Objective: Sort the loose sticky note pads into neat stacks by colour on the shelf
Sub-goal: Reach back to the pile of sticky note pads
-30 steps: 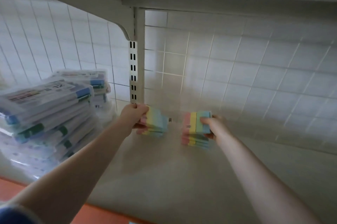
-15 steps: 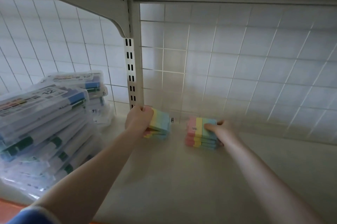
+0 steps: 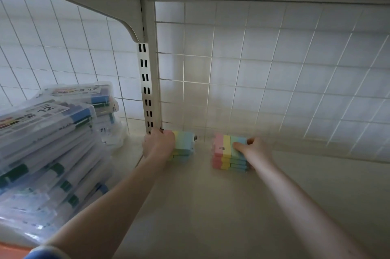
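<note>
Marker cases point(image 3: 48, 138) in clear plastic sit piled at the far left of the shelf point(image 3: 190, 206), two heaps leaning against the wire grid back point(image 3: 274, 81). Just right of them, at the foot of the slotted upright point(image 3: 147, 90), my left hand point(image 3: 159, 144) curls over the left stack of sticky note pads point(image 3: 184, 146), gripping its near end so that only the green and blue stripes show. That stack now rests flat on the shelf, where a second ago I held it tilted and slightly raised. A gap of bare shelf separates it from the right stack of pads point(image 3: 224, 154), which shows pink, yellow, green and blue bands and sits squared up near the grid. My right hand point(image 3: 256, 150) holds its blue end, thumb pressed on top and fingers wrapped behind; earlier this stack looked blurred and was lifted off the shelf. Both forearms reach in from below.
</note>
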`<state>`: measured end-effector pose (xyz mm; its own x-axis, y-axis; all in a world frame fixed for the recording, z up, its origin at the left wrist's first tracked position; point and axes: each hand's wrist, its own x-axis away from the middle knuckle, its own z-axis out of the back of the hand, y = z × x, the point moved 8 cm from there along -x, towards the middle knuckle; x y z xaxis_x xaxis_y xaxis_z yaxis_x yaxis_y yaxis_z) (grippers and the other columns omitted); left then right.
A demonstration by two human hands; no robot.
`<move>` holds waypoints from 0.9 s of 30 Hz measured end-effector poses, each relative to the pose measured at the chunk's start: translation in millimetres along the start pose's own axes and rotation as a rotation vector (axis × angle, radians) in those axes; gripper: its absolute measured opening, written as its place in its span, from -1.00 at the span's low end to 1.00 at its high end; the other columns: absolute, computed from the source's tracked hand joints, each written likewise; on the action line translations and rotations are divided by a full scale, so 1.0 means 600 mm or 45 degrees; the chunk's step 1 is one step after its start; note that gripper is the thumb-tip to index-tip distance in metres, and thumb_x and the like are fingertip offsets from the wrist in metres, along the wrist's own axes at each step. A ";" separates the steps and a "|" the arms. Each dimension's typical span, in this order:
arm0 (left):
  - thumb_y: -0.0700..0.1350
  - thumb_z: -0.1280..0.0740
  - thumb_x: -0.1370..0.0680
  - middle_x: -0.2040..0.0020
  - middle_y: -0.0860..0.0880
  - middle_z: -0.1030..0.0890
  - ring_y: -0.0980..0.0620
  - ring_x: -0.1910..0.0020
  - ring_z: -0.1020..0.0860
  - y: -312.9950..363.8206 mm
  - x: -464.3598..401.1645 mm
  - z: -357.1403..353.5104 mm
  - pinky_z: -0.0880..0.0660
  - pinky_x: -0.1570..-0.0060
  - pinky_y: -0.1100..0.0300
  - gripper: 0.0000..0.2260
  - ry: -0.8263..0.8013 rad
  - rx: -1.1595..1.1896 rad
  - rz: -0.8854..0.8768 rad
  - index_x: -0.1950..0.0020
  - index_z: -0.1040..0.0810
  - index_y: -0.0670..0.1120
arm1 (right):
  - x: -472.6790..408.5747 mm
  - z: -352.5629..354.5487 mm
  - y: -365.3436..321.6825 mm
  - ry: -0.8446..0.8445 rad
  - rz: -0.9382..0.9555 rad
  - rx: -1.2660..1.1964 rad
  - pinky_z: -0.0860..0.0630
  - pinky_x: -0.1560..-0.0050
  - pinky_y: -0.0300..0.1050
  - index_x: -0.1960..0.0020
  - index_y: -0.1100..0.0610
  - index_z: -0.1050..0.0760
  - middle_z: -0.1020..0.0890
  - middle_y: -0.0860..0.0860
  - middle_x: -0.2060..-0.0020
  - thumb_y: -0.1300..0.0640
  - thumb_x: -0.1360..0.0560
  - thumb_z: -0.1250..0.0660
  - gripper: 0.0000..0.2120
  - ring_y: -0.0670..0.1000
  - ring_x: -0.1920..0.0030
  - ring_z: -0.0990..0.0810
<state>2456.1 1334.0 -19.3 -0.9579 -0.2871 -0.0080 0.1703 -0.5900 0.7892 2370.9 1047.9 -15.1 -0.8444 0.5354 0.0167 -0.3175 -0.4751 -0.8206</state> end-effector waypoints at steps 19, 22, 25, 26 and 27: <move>0.02 -0.20 -0.58 -0.41 -0.11 -0.32 -0.11 -0.38 -0.27 0.100 0.149 0.019 -0.26 -0.32 0.00 -0.54 0.126 -0.328 -0.532 -0.42 -0.27 -0.15 | 0.025 0.214 0.095 0.404 0.256 0.721 -0.43 -0.11 0.00 -0.21 0.18 -0.50 -0.55 0.20 -0.13 0.07 -0.55 -0.22 -0.70 0.21 -0.16 -0.51; 0.03 -0.20 -0.58 -0.39 -0.11 -0.33 -0.10 -0.38 -0.26 0.134 0.207 -0.003 -0.25 -0.31 0.02 -0.55 0.165 -0.379 -0.591 -0.41 -0.28 -0.14 | 0.035 0.280 0.134 0.430 0.307 0.888 -0.42 -0.10 -0.03 -0.26 0.15 -0.45 -0.54 0.16 -0.15 0.05 -0.57 -0.18 -0.68 0.18 -0.17 -0.51; 0.03 -0.23 -0.56 -0.38 -0.15 -0.33 -0.14 -0.39 -0.26 0.179 0.274 -0.045 -0.27 -0.29 0.00 -0.54 0.194 -0.375 -0.632 -0.39 -0.32 -0.16 | 0.043 0.357 0.181 0.441 0.364 1.025 -0.40 -0.13 -0.05 -0.26 0.13 -0.42 -0.53 0.13 -0.17 0.02 -0.58 -0.15 -0.68 0.14 -0.20 -0.49; 0.01 -0.26 -0.55 -0.37 -0.16 -0.35 -0.16 -0.38 -0.26 0.197 0.299 -0.064 -0.27 -0.29 -0.01 -0.54 0.206 -0.377 -0.658 -0.38 -0.34 -0.17 | 0.044 0.386 0.200 0.447 0.376 1.073 -0.39 -0.14 -0.06 -0.25 0.12 -0.42 -0.53 0.11 -0.17 0.01 -0.58 -0.15 -0.69 0.13 -0.20 -0.49; 0.00 -0.27 -0.54 -0.36 -0.18 -0.36 -0.17 -0.38 -0.26 0.216 0.326 -0.086 -0.25 -0.31 -0.01 -0.55 0.215 -0.377 -0.687 -0.36 -0.36 -0.19 | 0.046 0.417 0.220 0.450 0.384 1.115 -0.39 -0.15 -0.07 -0.24 0.12 -0.43 -0.53 0.10 -0.17 0.00 -0.58 -0.15 -0.69 0.12 -0.20 -0.48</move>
<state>2302.5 1162.2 49.5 -0.8810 0.0082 -0.4730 -0.2464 -0.8615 0.4440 2198.0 825.1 20.1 -0.8104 0.4171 -0.4115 -0.4376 -0.8979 -0.0483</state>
